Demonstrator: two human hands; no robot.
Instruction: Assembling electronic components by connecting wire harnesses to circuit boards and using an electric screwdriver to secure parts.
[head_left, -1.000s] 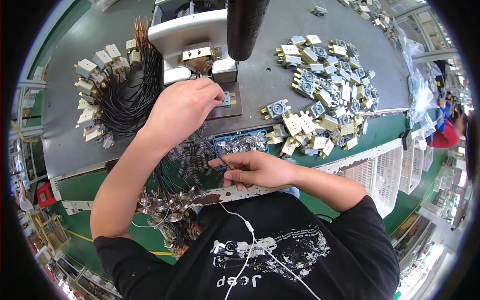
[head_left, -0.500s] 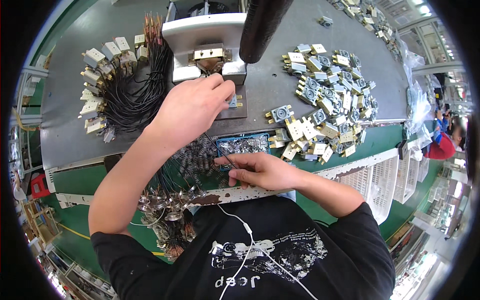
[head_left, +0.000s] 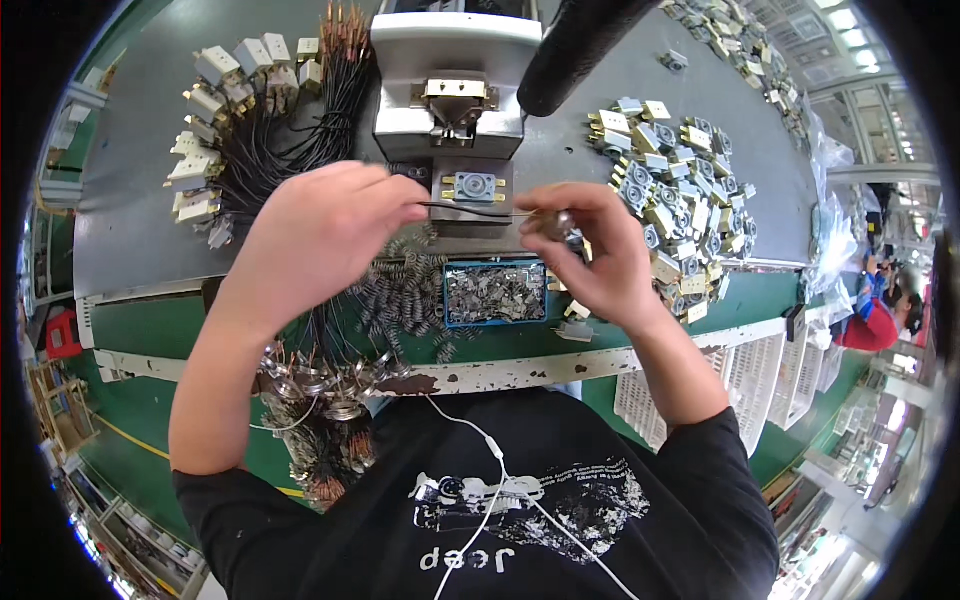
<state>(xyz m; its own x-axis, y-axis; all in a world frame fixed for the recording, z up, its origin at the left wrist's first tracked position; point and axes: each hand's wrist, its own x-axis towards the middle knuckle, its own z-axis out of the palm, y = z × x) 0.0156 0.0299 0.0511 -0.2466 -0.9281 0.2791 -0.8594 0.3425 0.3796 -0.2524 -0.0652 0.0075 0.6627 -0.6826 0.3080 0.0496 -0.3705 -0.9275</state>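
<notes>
My left hand (head_left: 335, 225) pinches one end of a black wire (head_left: 465, 209), which stretches across to my right hand (head_left: 595, 250). Held in the fingers of my right hand is a round, shiny metal piece (head_left: 562, 224) at the wire's other end. Just beyond the wire, a grey block with brass prongs (head_left: 474, 187) lies on the metal base of a bench press (head_left: 447, 45). A white-topped block (head_left: 455, 89) sits up at the press head, apart from both hands.
A black lever (head_left: 585, 50) slants over the press's right side. Bundled black wires (head_left: 275, 160) with pale blocks lie left, more blocks (head_left: 690, 200) right. Near the table edge are loose springs (head_left: 395, 295), a blue tray (head_left: 445, 297) of small metal parts and hanging metal-ended wires (head_left: 320, 385).
My left hand has left the press, moving left and nearer, and now holds the wire. My right hand has risen from the tray to the press's front right. The grey block is uncovered.
</notes>
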